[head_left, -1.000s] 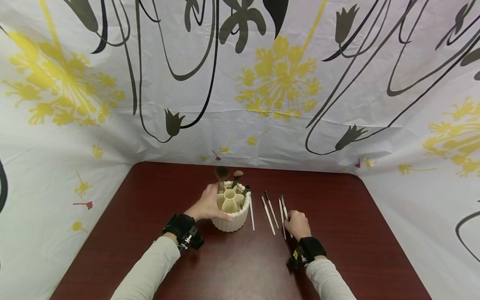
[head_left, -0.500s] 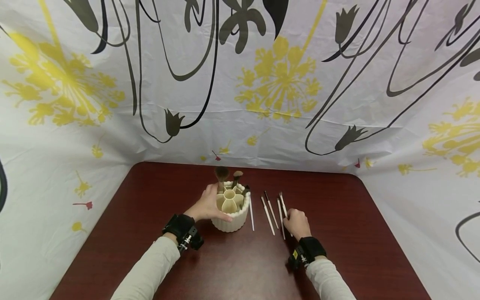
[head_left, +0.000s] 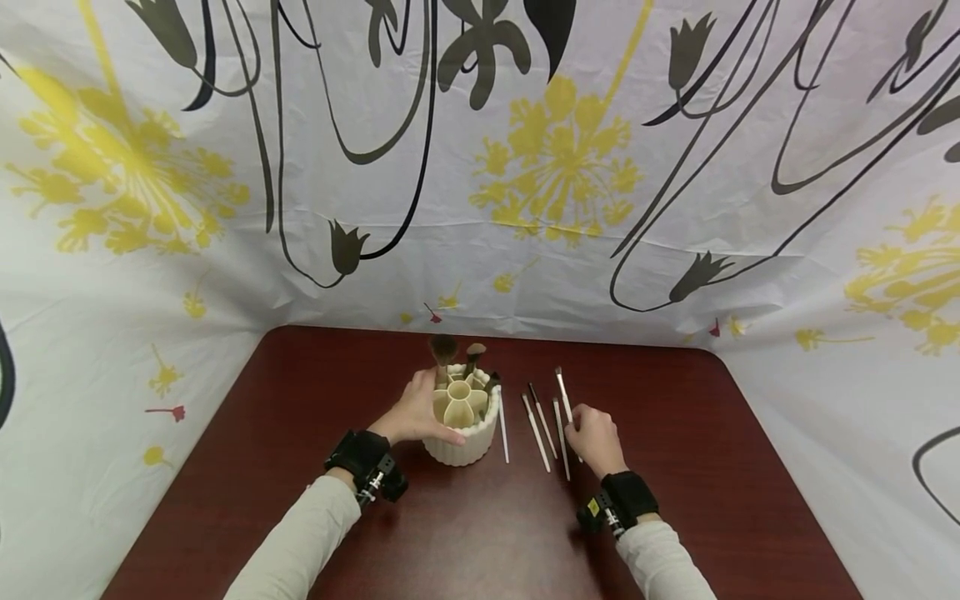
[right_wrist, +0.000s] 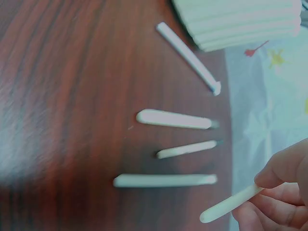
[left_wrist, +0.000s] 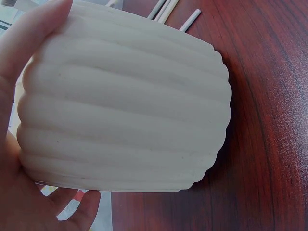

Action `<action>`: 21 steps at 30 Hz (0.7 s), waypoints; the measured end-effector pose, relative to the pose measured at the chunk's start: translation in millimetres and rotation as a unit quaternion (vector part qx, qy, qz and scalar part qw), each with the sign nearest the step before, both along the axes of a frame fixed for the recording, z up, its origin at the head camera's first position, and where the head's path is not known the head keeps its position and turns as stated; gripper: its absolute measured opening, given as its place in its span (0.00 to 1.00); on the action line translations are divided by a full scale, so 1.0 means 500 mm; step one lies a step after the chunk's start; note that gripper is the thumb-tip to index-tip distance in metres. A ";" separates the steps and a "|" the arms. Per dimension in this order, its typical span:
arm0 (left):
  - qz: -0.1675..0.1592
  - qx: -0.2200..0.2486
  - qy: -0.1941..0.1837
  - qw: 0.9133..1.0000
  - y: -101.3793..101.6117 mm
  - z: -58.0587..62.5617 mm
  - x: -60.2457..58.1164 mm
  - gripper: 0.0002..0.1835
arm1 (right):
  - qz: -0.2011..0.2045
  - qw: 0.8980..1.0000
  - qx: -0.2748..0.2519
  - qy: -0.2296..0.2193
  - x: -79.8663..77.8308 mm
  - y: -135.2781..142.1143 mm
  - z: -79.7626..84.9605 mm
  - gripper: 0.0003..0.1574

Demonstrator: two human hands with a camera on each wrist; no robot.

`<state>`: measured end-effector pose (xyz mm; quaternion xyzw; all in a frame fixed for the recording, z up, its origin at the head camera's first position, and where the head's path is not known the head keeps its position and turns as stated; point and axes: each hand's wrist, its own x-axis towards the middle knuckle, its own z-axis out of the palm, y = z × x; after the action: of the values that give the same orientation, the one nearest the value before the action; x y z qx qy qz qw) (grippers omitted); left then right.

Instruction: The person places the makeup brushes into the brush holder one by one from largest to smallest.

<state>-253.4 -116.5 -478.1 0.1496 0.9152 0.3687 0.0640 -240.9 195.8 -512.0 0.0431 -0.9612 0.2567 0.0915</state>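
Pinching a slim brush (head_left: 565,396) between thumb and fingers, the right hand (head_left: 596,439) has edged forward over the last second, drawing it away from the nearest brush (head_left: 561,437) on the dark red table (head_left: 480,542). That suggests this brush is now picked out and coming up, while four others (head_left: 536,431), the nearest included, lie between this hand and the cup (head_left: 457,452). Upright to their left, the pale, divided cup holds bigger brushes (head_left: 474,357), and the left hand (head_left: 414,410), fingers spread wide, grips its wall, apparently steadying it.
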 end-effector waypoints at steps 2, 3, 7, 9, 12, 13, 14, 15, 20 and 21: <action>0.001 0.001 0.002 1.000 -0.001 -0.001 0.001 0.68 | 0.006 1.000 -0.006 0.009 0.002 -0.007 0.012 0.10; 0.002 0.004 0.002 1.000 -0.001 0.000 0.001 0.68 | 0.010 1.000 -0.010 0.013 0.003 -0.010 0.017 0.10; 0.002 0.009 -0.001 1.000 -0.001 -0.002 0.002 0.67 | 0.027 0.999 -0.032 0.030 0.012 -0.025 0.042 0.09; 0.003 0.011 -0.003 1.000 -0.001 -0.002 0.003 0.67 | 0.035 0.998 -0.038 0.042 0.016 -0.032 0.052 0.08; 0.003 0.010 -0.001 1.000 0.000 -0.001 0.003 0.67 | 0.042 0.997 -0.039 0.060 0.020 -0.042 0.066 0.06; 0.004 0.011 -0.001 1.000 0.000 -0.001 0.004 0.67 | 0.044 0.996 -0.038 0.065 0.022 -0.045 0.070 0.06; 0.003 0.011 0.000 1.000 0.000 -0.001 0.004 0.67 | 0.046 0.996 -0.039 0.069 0.023 -0.048 0.074 0.06; 0.003 0.012 -0.001 1.000 0.000 0.000 0.004 0.67 | 0.048 0.995 -0.040 0.074 0.025 -0.051 0.079 0.06; 0.002 0.013 0.002 1.000 0.000 -0.001 0.003 0.67 | 0.066 0.992 -0.050 0.092 0.033 -0.065 0.099 0.06; 0.000 0.013 0.003 1.000 0.000 -0.002 0.003 0.67 | 0.069 0.992 -0.049 0.096 0.034 -0.068 0.102 0.06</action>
<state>-252.1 -116.6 -478.9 0.1511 0.9106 0.3802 0.0593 -223.7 161.9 -460.9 0.1290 -0.9291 0.3035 0.1675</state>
